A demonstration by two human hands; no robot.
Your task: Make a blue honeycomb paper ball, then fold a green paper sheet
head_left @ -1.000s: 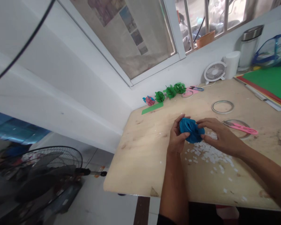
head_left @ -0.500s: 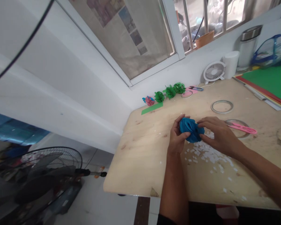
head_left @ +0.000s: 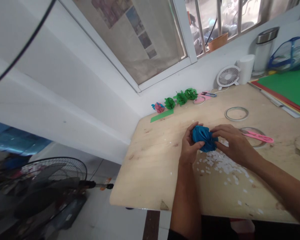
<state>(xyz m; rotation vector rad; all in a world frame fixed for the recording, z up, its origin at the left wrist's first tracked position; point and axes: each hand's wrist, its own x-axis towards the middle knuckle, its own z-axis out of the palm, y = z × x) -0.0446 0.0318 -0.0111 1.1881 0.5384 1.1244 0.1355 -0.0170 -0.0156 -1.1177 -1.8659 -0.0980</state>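
A blue folded-paper ball (head_left: 203, 137) is held between my two hands just above the wooden table (head_left: 150, 166). My left hand (head_left: 189, 146) cups it from the left, thumb across its lower front. On the other side, my right hand (head_left: 230, 141) pinches the ball's right edge between fingers and thumb. Small white paper scraps (head_left: 220, 161) lie scattered on the table below the ball. To the right, pink-handled scissors (head_left: 258, 136) rest across a wire-like ring (head_left: 258, 144).
Along the wall sit several green paper balls (head_left: 181, 98), a pink and blue one (head_left: 159, 107) and a green strip (head_left: 162, 115). Behind are blue snips (head_left: 209, 94), a small white fan (head_left: 228, 77) and a glass bottle (head_left: 263, 50). Coloured paper sheets (head_left: 287, 85) are stacked at right.
The blue paper ball has turned slightly in my hands, showing its folds a little differently. Both hands stay almost in place around it.
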